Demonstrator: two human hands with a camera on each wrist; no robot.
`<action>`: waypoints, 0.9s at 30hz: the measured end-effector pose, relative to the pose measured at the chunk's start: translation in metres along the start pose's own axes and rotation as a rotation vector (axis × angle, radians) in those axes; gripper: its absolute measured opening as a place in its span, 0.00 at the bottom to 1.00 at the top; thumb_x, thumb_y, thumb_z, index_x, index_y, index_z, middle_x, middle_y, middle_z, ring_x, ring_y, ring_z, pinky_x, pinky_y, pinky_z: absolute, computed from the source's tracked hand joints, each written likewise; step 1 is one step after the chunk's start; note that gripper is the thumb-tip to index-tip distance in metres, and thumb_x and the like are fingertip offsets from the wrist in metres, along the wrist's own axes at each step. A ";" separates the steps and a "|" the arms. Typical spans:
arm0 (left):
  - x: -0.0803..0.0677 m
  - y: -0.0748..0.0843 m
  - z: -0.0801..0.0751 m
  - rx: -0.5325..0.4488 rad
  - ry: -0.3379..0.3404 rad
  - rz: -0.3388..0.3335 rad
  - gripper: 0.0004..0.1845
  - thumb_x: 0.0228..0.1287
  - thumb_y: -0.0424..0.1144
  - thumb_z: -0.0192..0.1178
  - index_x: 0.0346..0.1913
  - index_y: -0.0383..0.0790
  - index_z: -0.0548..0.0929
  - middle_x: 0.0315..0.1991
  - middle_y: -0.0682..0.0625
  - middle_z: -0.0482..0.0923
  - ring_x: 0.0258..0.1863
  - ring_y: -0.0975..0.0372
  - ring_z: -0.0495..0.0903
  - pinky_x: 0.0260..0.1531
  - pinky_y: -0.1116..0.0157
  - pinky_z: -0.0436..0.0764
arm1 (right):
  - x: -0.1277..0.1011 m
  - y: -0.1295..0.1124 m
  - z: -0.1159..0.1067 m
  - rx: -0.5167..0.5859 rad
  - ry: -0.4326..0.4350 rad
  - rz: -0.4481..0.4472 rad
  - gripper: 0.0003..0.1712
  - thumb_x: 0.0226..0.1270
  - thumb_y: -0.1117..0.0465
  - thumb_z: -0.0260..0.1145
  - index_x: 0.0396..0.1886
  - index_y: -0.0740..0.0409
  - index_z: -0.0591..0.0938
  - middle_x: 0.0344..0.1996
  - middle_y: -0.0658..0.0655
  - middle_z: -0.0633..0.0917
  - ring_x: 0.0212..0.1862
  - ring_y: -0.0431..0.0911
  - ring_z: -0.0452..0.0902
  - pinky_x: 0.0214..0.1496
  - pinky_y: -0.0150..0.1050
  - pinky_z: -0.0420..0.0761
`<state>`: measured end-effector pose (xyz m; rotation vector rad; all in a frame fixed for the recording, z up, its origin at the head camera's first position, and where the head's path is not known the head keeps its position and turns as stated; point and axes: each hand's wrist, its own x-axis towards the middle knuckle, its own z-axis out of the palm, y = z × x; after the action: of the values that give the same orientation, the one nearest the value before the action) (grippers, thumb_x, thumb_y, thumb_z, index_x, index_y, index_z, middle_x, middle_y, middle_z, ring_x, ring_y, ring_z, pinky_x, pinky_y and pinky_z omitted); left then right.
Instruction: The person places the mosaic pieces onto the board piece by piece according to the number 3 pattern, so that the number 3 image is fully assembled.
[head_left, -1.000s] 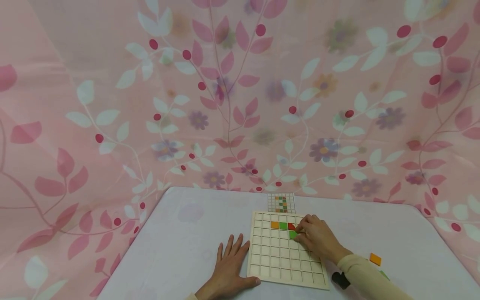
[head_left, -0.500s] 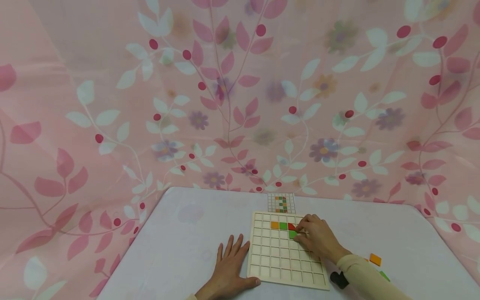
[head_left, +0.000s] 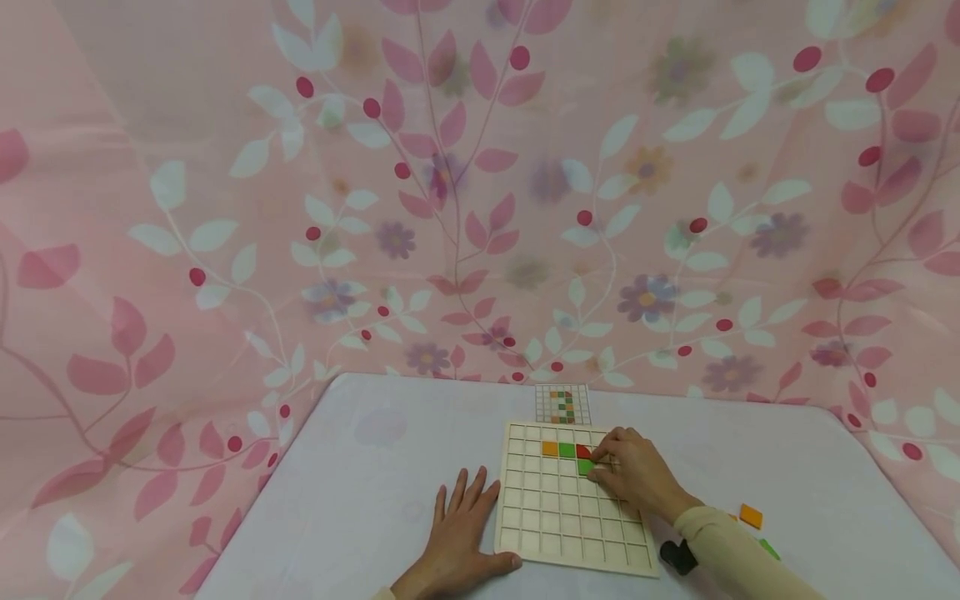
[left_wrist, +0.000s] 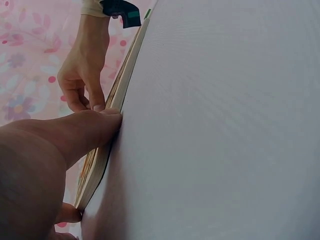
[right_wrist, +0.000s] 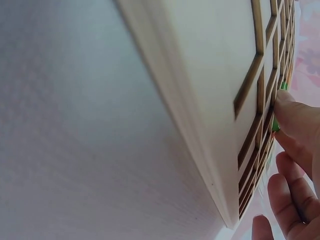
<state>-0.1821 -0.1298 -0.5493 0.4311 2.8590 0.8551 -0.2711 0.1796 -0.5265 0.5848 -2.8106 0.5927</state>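
A green tile (head_left: 584, 467) is pinched by the right hand (head_left: 636, 478) in a cell of the grid board (head_left: 558, 518), which holds orange, green and red tiles; the left hand (head_left: 458, 536) lies flat, fingers spread, beside it.

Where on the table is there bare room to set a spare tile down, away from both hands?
The bare table left of the left hand and wooden grid board is free, as is the strip behind it beside the pattern card. It is crowded right of the board: right hand, orange tile.
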 end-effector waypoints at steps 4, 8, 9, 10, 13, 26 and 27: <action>0.000 0.000 0.000 -0.002 -0.001 0.002 0.58 0.46 0.75 0.63 0.76 0.47 0.60 0.80 0.45 0.44 0.79 0.44 0.35 0.69 0.32 0.33 | 0.000 0.003 0.001 0.011 -0.012 0.010 0.11 0.49 0.48 0.80 0.31 0.43 0.88 0.36 0.43 0.80 0.41 0.40 0.71 0.45 0.45 0.76; 0.000 -0.001 0.001 0.006 0.009 0.014 0.57 0.47 0.74 0.63 0.76 0.47 0.60 0.80 0.45 0.44 0.79 0.44 0.36 0.69 0.32 0.33 | 0.001 0.005 0.001 0.031 -0.016 0.014 0.11 0.49 0.48 0.80 0.32 0.42 0.89 0.36 0.42 0.80 0.41 0.40 0.71 0.44 0.42 0.75; 0.000 -0.001 0.001 0.009 0.011 0.017 0.57 0.47 0.74 0.63 0.76 0.47 0.60 0.80 0.45 0.44 0.79 0.44 0.36 0.69 0.32 0.33 | 0.001 0.005 0.001 0.042 -0.017 0.015 0.11 0.49 0.49 0.80 0.32 0.43 0.89 0.35 0.42 0.80 0.40 0.40 0.71 0.43 0.42 0.75; 0.001 -0.002 0.001 0.013 0.014 0.019 0.57 0.47 0.74 0.63 0.76 0.47 0.60 0.80 0.45 0.44 0.79 0.44 0.36 0.69 0.32 0.34 | 0.001 0.005 0.001 0.049 -0.018 0.015 0.11 0.50 0.49 0.80 0.32 0.43 0.89 0.35 0.42 0.80 0.40 0.40 0.71 0.44 0.41 0.76; 0.002 -0.002 0.001 0.017 0.016 0.020 0.57 0.47 0.74 0.63 0.76 0.47 0.60 0.80 0.45 0.45 0.79 0.44 0.36 0.69 0.33 0.34 | 0.001 0.006 0.000 0.070 -0.017 0.008 0.10 0.50 0.50 0.80 0.32 0.43 0.90 0.35 0.41 0.80 0.41 0.40 0.71 0.45 0.42 0.77; 0.002 0.000 0.001 0.017 0.009 0.007 0.57 0.46 0.74 0.64 0.76 0.47 0.61 0.80 0.45 0.46 0.79 0.43 0.37 0.68 0.32 0.34 | 0.005 0.009 -0.002 0.130 -0.054 0.012 0.09 0.50 0.50 0.80 0.32 0.43 0.91 0.30 0.37 0.81 0.37 0.36 0.73 0.44 0.40 0.76; 0.002 0.000 0.001 0.016 0.007 0.004 0.57 0.46 0.75 0.64 0.76 0.47 0.61 0.80 0.45 0.46 0.79 0.43 0.37 0.68 0.32 0.34 | 0.005 0.009 -0.001 0.128 -0.054 0.010 0.09 0.50 0.50 0.80 0.32 0.43 0.91 0.30 0.37 0.81 0.37 0.36 0.73 0.44 0.40 0.76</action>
<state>-0.1838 -0.1287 -0.5500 0.4371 2.8744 0.8368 -0.2788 0.1861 -0.5269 0.6199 -2.8432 0.7749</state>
